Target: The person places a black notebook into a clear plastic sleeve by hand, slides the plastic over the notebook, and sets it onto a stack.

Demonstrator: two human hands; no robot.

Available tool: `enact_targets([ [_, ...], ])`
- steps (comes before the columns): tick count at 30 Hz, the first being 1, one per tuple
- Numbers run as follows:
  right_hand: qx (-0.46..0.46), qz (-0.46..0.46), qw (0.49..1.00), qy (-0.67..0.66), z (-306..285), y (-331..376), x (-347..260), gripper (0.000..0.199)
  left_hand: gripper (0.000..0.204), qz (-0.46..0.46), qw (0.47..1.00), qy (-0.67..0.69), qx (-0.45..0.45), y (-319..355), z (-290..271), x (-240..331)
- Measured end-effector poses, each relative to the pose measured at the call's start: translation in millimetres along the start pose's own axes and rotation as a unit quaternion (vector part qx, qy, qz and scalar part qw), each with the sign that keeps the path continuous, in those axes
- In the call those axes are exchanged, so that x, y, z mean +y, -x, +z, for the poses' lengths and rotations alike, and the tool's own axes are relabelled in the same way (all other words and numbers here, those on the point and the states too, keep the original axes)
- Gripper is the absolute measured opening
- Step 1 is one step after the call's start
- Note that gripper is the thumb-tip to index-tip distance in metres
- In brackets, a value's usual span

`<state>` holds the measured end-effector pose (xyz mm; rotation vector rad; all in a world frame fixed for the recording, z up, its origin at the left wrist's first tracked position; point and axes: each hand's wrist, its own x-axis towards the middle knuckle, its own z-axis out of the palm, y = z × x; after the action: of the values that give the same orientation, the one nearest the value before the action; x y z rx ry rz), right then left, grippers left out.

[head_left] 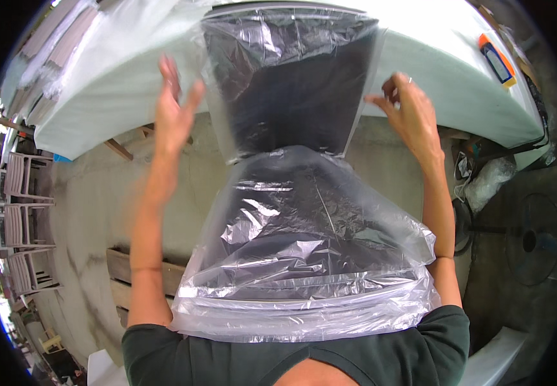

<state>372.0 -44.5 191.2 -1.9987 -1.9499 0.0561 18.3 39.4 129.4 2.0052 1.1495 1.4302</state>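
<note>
A dark, flat rectangular panel (298, 83) lies under clear plastic film, its far end on the table and its near end past the table's edge. From there a clear plastic bag (310, 225) widens toward my chest, its near end bunched in folds against my shirt. Dark material shows through the bag, but its shape is unclear. My left hand (174, 109) is raised beside the panel's left side, fingers apart, slightly blurred, holding nothing. Off the panel's right edge is my right hand (410, 112), its fingers loosely curled with a gap to the thumb and nothing visible between them.
The pale-covered table (446, 83) curves across the far side. An orange and dark blue tool or device (497, 61) lies at its right. Stacked plastic chairs (29, 225) stand left, a fan (530, 241) right. Wooden slats (121, 273) lie low, left of the bag.
</note>
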Motion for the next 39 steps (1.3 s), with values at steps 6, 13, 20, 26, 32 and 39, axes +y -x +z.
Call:
enact_targets([
  [6,-0.09,0.035,0.995,-0.038,123,37,41,0.04,0.061,-0.318,0.87,-0.209,-0.312,114,48,-61],
  [13,-0.107,0.005,0.989,-0.104,164,74,56,0.02,0.046,-0.264,0.886,-0.284,-0.256,153,51,-84],
  [20,-0.184,-0.137,0.83,-0.508,106,66,44,0.033,0.042,-0.326,0.882,-0.183,-0.288,142,38,-68],
  [26,-0.344,-0.164,0.874,-0.302,166,74,63,0.039,0.037,-0.218,0.91,-0.222,-0.273,168,40,-109],
  [32,-0.298,0.049,0.95,-0.08,116,35,57,0.036,0.039,-0.252,0.835,-0.352,-0.339,174,40,-96],
  [39,0.051,-0.007,0.973,-0.225,101,29,29,0.06,0.041,-0.201,0.823,-0.408,-0.341,188,34,-94],
])
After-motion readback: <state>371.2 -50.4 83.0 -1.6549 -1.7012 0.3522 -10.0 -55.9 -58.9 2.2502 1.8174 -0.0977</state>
